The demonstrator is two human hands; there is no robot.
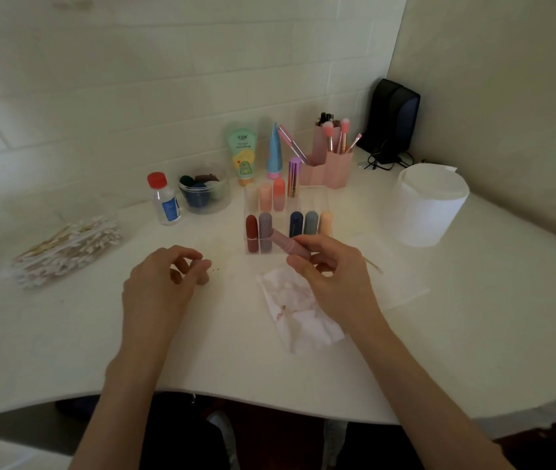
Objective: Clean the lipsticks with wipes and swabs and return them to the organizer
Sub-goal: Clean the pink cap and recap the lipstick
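My right hand grips a mauve-pink lipstick, tilted with its rounded end pointing up-left, right in front of the clear organizer. Several capped lipsticks stand in the organizer: a dark red one and a grey-mauve one at front left, navy, grey and peach ones at front right, pale and orange ones behind. A stained white wipe lies crumpled under my right hand. My left hand hovers over the table with fingers loosely curled, holding nothing that I can see. One used swab lies on a clean sheet.
A heap of cotton swabs lies at the left. A red-capped bottle, a clear tub of sponges, two tubes, a pink brush holder and a white roll of wipes ring the organizer. The table's curved front edge is near my body.
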